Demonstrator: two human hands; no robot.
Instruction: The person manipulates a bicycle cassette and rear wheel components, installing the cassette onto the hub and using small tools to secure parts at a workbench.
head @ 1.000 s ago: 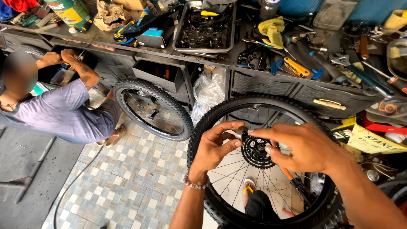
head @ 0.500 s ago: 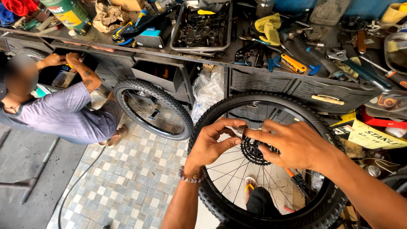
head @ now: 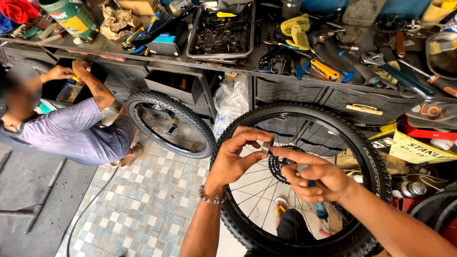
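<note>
Two hands at a bicycle wheel's hub

The left hand pinches a small metal piece above the black cassette; the right hand touches it, with the bicycle wheel upright.

A bicycle repair workshop: cluttered tool bench, parts tray, wheels on tiled floor.

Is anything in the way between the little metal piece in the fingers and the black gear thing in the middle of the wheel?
Nothing visible. The left hand pinches the small metal piece just above the black sprocket cluster at the wheel hub. The right hand lies beside and partly over the sprocket, its forefinger touching the piece.
</note>
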